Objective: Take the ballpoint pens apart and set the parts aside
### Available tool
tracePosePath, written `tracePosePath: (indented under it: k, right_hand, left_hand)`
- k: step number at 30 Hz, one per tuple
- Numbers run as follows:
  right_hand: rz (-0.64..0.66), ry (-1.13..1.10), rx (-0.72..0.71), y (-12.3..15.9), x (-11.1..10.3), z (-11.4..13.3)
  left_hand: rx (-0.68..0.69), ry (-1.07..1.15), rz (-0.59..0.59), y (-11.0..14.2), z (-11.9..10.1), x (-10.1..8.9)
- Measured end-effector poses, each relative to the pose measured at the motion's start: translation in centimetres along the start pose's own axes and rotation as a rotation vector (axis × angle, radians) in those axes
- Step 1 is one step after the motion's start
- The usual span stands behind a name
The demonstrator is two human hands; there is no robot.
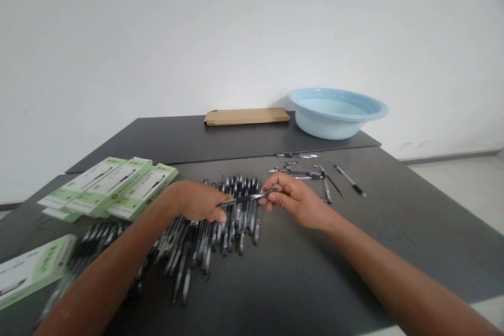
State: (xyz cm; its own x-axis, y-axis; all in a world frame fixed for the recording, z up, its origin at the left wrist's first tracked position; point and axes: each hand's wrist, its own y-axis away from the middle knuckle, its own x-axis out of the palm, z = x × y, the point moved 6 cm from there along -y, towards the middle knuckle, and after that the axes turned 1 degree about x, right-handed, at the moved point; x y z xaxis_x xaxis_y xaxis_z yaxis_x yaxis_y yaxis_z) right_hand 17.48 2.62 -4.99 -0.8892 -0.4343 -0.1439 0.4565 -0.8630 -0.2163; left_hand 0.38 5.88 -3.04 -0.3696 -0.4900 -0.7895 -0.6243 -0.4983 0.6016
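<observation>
A pen (247, 198) with a dark grip and clear barrel is held level between my two hands. The fingers of my left hand (200, 200) are closed round its left end. At the other end, the thumb and fingertips of my right hand (293, 197) pinch the tip; whether a cap is there I cannot make out. Under and beside both hands lies a heap of similar pens (205, 241), partly hidden by my left forearm. Loose pens and pen parts (303, 174) are scattered beyond my right hand.
Several green-and-white pen boxes (114, 186) are stacked at left, with another box (35, 270) nearer me. A flat brown cardboard piece (247, 116) lies at the back of the dark table (315, 283). A light blue basin (328, 125) stands at the back right, near the wall.
</observation>
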Motion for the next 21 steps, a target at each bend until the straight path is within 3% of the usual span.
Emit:
tracePosePath:
  k: [3, 7, 9, 21]
  right_hand:
    - [0.014, 0.168, -0.020, 0.1, 0.5, 0.2]
    - [-0.029, 0.571, -0.024, 0.2, 0.9, 0.8]
    - [-0.058, 0.663, -0.016, 0.2, 0.9, 1.0]
    - [-0.080, 0.685, -0.087, 0.7, 1.6, 2.4]
  left_hand:
    - [-0.004, -0.019, 0.072, -0.1, -0.3, 0.4]
    - [-0.011, -0.040, 0.073, 0.1, -0.9, 0.2]
    - [-0.046, -0.051, 0.066, 0.3, -1.1, 0.0]
    - [-0.140, -0.037, -0.078, 1.7, -1.3, -0.3]
